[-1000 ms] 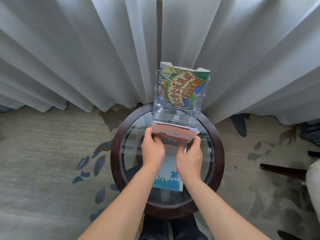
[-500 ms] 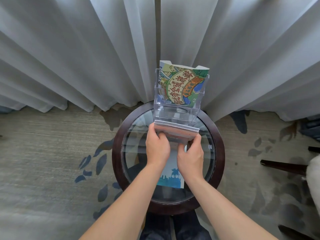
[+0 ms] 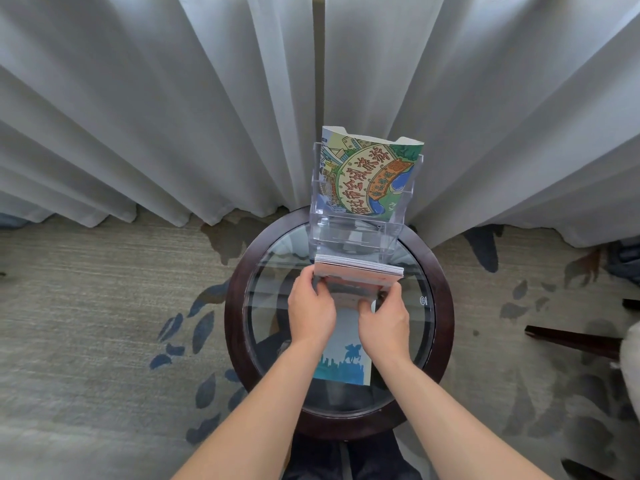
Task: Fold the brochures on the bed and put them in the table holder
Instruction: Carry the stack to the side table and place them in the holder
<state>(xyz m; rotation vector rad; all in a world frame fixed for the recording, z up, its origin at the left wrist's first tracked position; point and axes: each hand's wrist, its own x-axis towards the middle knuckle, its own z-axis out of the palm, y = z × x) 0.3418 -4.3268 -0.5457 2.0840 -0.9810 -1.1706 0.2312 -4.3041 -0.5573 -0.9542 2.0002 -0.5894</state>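
Note:
A clear acrylic tiered holder (image 3: 353,233) stands at the back of a round glass table (image 3: 440,306). Its rear pocket holds a colourful green and orange brochure (image 3: 367,174). My left hand (image 3: 311,311) and my right hand (image 3: 384,320) grip a folded pink brochure (image 3: 360,271) by its two lower corners, its top edge level with the holder's front pocket. Under my hands a blue and white brochure (image 3: 344,362) lies flat on the glass.
White curtains (image 3: 173,116) hang right behind the table. Patterned carpet (image 3: 104,323) surrounds it. A dark chair leg (image 3: 571,341) and a pale seat edge show at the right.
Both hands have tipped the pink brochure up so its top edge faces me and moved it slightly toward the holder. The view has shifted a little.

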